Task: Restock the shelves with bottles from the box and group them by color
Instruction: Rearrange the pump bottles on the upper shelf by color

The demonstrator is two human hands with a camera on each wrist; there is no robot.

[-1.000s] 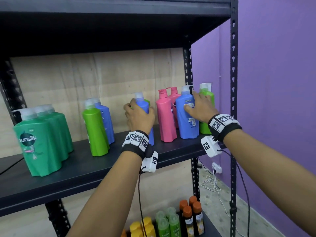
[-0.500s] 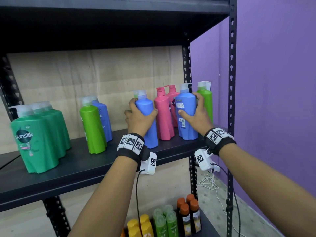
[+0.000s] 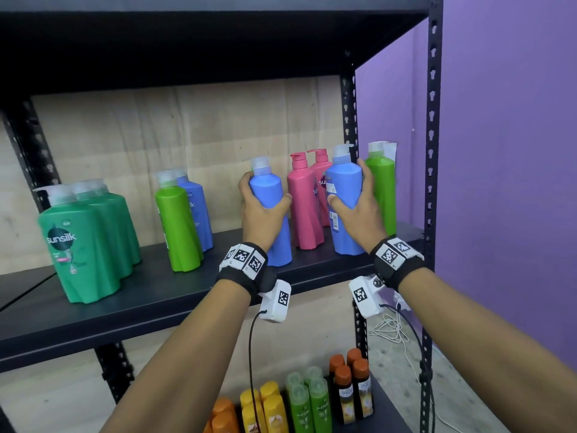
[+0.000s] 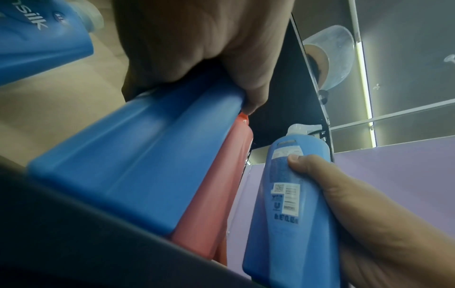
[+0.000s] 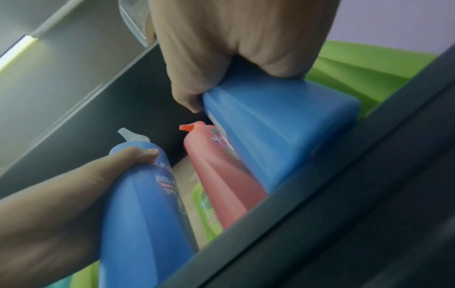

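Head view: the black metal shelf carries three dark green plastic pump bottles, three blue bottles, two lime green and two pink bottles (all smooth, waisted plastic). The left hand wraps the middle blue bottle; the right hand wraps the right blue bottle, both near the shelf's right end.
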